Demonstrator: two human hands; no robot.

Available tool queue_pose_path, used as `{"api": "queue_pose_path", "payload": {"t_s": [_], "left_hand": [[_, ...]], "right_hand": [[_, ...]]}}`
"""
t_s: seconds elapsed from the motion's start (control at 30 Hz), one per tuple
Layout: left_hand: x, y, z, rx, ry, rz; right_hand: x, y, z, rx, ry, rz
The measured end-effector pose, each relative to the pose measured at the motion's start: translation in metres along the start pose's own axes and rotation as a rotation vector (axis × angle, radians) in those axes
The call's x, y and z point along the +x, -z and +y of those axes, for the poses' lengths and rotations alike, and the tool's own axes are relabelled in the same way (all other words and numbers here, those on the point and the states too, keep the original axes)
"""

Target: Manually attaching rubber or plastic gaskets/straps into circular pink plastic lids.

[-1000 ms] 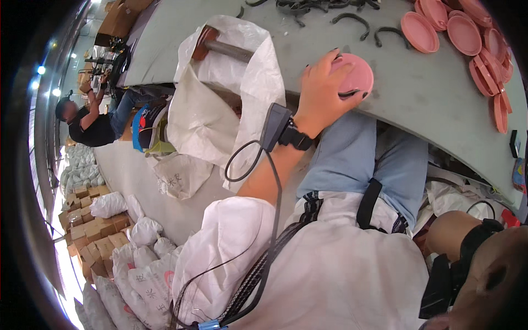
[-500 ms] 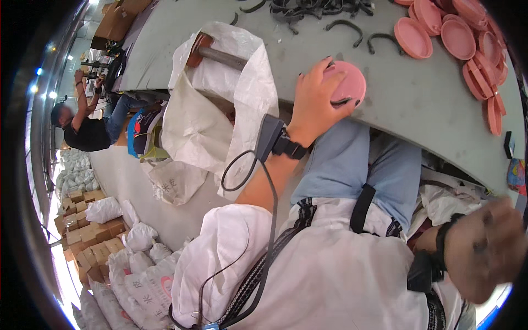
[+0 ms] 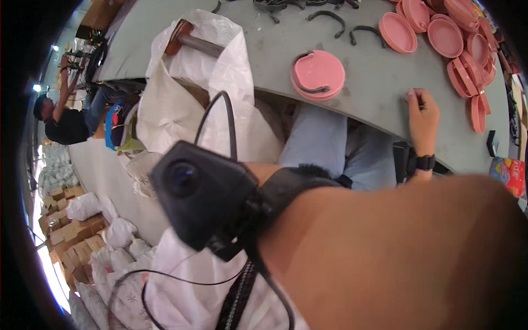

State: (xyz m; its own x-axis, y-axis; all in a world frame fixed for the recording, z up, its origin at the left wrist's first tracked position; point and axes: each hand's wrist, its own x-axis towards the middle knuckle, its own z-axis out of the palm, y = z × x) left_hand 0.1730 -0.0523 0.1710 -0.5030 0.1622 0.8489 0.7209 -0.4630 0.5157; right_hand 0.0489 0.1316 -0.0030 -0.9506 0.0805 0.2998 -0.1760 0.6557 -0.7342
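Note:
A round pink plastic piece (image 3: pixel 322 71) lies by the near edge of the grey table, with a curved black strip (image 3: pixel 311 88) along its left and lower rim. Neither hand touches it. My left hand (image 3: pixel 396 247) is raised very close, large and blurred across the lower right, and its fingers cannot be made out. A black camera unit (image 3: pixel 201 192) is strapped to that wrist. My right hand (image 3: pixel 423 118) rests at the table's near edge, right of the pink piece, its fingers curled in with nothing visible in them.
Several pink round pieces (image 3: pixel 445 38) are heaped at the far right, and loose black curved strips (image 3: pixel 327 22) lie at the back. Left of the pink piece, a white woven sack (image 3: pixel 231 71) hangs by a metal bar (image 3: pixel 201 45). Another person (image 3: pixel 69 124) is at the far left.
My left hand has let go of the pink piece and come up close to the view. My right hand has gone from the lower right to the table edge.

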Motion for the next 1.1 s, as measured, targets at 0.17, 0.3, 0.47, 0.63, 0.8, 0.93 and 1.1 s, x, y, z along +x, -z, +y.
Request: {"api": "queue_pose_path", "payload": {"t_s": [0.17,0.3,0.47,0.63,0.8,0.93,1.1], "left_hand": [[-0.007,-0.005,0.007,-0.028,0.012,0.001],[-0.011,-0.007,0.009,-0.048,0.025,-0.003],[-0.016,-0.006,0.013,-0.028,0.042,0.009],[-0.021,-0.005,0.018,-0.013,0.033,0.039],[-0.022,-0.009,0.023,-0.014,0.041,0.031],[-0.02,-0.007,0.028,-0.018,0.057,0.013],[-0.021,0.011,0.041,0.007,0.103,-0.06]], "right_hand": [[-0.001,-0.006,-0.002,0.074,-0.021,-0.04],[-0.003,0.002,0.007,0.093,-0.02,-0.035],[-0.002,-0.001,-0.001,0.095,-0.018,-0.044],[-0.001,-0.003,0.003,0.085,0.004,-0.041],[-0.005,-0.004,-0.003,0.058,-0.006,-0.04],[-0.007,0.001,-0.003,0.024,0.02,-0.047],[-0.006,-0.007,-0.001,0.085,0.017,-0.038]]}}
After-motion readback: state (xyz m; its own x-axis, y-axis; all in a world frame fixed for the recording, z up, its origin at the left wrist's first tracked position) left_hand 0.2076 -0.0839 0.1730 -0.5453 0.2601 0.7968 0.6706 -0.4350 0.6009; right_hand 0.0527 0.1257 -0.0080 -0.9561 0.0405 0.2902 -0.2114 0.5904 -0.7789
